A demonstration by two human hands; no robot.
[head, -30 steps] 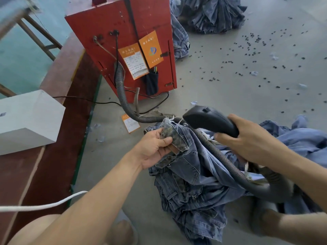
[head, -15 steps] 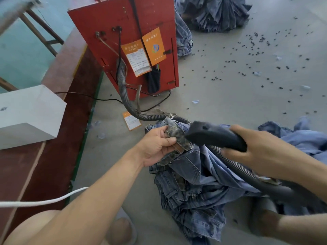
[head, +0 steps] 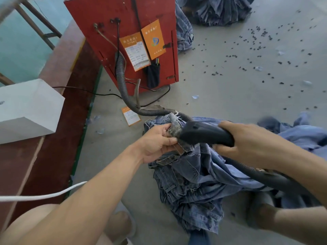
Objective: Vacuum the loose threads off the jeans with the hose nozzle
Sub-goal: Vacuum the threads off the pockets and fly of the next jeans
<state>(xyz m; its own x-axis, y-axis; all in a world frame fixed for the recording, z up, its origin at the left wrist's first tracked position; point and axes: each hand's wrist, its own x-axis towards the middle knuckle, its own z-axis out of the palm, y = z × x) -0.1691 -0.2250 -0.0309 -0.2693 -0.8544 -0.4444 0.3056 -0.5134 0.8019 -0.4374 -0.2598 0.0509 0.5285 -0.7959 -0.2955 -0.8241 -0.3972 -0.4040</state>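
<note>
A pair of blue jeans [head: 192, 175] hangs bunched in front of me above the concrete floor. My left hand [head: 157, 144] pinches a frayed grey part of the jeans [head: 176, 125] near the top. My right hand [head: 247, 140] grips the black hose nozzle [head: 203, 134], whose tip presses against that frayed part beside my left fingers. The ribbed black hose [head: 123, 92] runs from the red vacuum machine [head: 123, 23] across the floor, behind the jeans and under my right forearm.
More jeans lie at the right [head: 304, 133] and in piles at the back [head: 217, 9]. Small dark scraps [head: 256, 55] litter the floor. A white box [head: 26, 112] sits on a red-brown bench at the left. A white cord [head: 40, 196] crosses my left arm.
My right hand has brought the nozzle down and left until its tip meets the frayed part held by my left hand. The left hand has kept its hold.
</note>
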